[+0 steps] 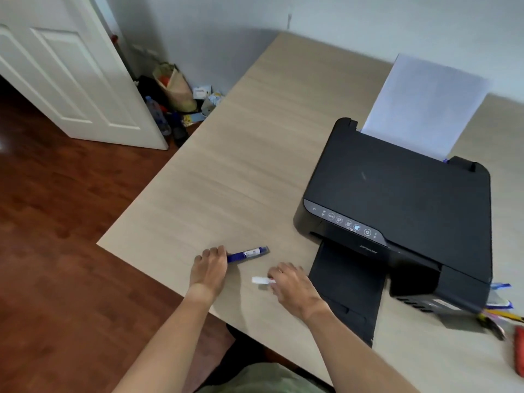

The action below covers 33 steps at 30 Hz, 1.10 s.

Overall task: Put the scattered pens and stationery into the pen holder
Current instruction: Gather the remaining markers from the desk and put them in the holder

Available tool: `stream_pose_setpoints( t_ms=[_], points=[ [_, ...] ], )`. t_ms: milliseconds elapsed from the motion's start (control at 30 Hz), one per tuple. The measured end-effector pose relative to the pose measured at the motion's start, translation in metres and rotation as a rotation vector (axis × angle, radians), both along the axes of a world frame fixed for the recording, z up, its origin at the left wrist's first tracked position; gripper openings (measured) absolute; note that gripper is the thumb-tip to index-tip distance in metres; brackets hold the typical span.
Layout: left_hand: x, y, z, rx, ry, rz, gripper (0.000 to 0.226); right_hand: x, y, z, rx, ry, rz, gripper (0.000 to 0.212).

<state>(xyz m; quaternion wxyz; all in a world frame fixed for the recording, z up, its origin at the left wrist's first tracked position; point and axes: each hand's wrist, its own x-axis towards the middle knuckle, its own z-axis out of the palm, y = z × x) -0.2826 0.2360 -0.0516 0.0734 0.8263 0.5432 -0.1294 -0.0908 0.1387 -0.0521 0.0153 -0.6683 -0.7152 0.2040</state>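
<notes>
A blue marker (248, 254) lies near the front left corner of the wooden table (241, 154), and my left hand (209, 268) is closed over its near end. To the right, my right hand (292, 287) pinches a small white pen-like item (259, 280) between fingertips, just above the tabletop. More stationery sits at the right edge: yellow and dark pens (499, 317) and a red item (519, 354). No pen holder is in view.
A black printer (397, 194) with white paper (422, 106) standing in its feeder fills the right half of the table; its output tray (348, 290) juts toward me beside my right hand. Bags and clutter (175, 92) lie on the floor behind an open white door (71, 75).
</notes>
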Motion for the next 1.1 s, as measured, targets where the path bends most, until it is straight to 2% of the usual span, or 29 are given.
stream_pose_setpoints(
  t_ms=[100,167,267,400,567,733,900,1000,1100],
  points=[
    [0.0,0.003,0.011,0.014,-0.073,-0.003,0.035,0.003,-0.003,0.01,0.093,0.087,-0.042,0.02],
    [0.004,0.002,0.023,0.022,-0.19,-0.033,0.039,0.008,-0.007,0.019,0.15,0.17,-0.086,0.02],
    [0.018,-0.007,0.041,-0.003,-0.358,-0.103,0.035,0.02,-0.024,0.035,0.296,0.257,-0.149,0.018],
    [0.052,-0.029,0.052,-0.035,-0.515,-0.198,0.025,0.049,-0.066,0.047,0.429,0.233,-0.212,0.018],
    [0.124,-0.078,0.058,-0.052,-0.682,-0.398,0.011,0.106,-0.139,0.058,0.492,0.3,-0.403,0.012],
    [0.214,-0.126,0.07,-0.038,-0.794,-0.566,0.023,0.18,-0.206,0.075,0.576,0.156,-0.49,0.006],
    [0.297,-0.157,0.101,-0.003,-0.955,-0.636,0.029,0.234,-0.248,0.103,0.724,0.189,-0.666,0.022],
    [0.34,-0.162,0.119,0.068,-0.972,-0.649,0.024,0.26,-0.261,0.114,0.777,0.242,-0.854,0.024],
    [0.369,-0.162,0.132,0.159,-0.866,-0.692,0.018,0.273,-0.267,0.117,0.807,0.265,-0.949,0.025]
  ],
)
